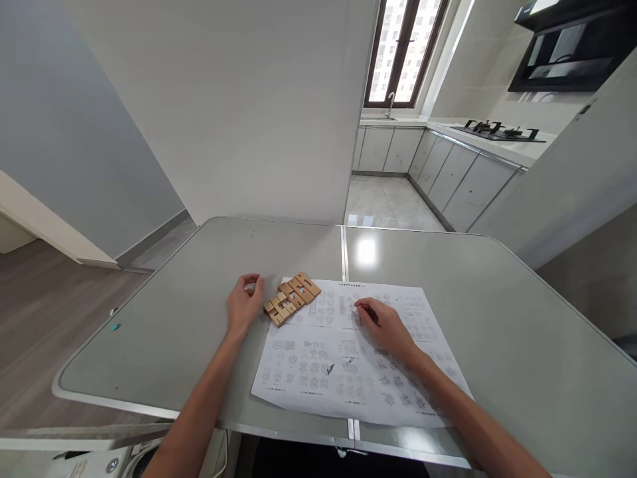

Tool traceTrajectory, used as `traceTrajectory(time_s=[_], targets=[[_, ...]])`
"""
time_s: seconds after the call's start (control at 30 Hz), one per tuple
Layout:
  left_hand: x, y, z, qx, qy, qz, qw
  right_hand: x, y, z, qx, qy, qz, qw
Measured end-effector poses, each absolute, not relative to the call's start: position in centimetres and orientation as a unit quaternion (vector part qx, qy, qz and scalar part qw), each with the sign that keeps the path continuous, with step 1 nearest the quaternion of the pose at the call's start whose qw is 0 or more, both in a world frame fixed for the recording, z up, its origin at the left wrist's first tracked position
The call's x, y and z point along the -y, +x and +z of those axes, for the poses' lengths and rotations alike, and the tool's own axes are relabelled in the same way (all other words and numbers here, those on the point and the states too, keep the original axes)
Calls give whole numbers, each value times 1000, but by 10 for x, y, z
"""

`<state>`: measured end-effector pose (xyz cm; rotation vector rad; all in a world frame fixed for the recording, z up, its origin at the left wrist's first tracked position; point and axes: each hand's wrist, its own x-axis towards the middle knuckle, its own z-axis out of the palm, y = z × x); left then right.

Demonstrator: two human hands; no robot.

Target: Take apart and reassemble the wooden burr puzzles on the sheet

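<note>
Wooden pieces (294, 299): probably light, stiff; grip outer edges; your left fingers (248, 277) slightly apart, right fingers (365, 303) together.

white glare on the grey tabletop (398, 255), washed-out window (404, 53), stretched edges

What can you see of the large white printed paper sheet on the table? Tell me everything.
The large white printed paper sheet lies spread out, slightly skewed, on the grey table, across its metal seam. Small grey diagrams in rows and lines of print, too small to read, cover it. Flat tan wooden pieces with cutouts overlap its upper left corner. The right hand is over its right half; how firmly it touches is unclear.
</note>
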<state>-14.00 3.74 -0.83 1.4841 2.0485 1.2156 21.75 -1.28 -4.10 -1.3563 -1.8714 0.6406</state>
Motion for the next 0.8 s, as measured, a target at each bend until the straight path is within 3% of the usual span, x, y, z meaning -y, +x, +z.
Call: traceTrajectory(time_s=[0.33, 0.8], targets=[[-51, -139, -11, -689, 534, 438, 221, 13, 218, -40, 731, -521, 266, 352], [-49, -133, -8, -698, 554, 414, 186, 11, 218, -42, 752, -506, 237, 348]])
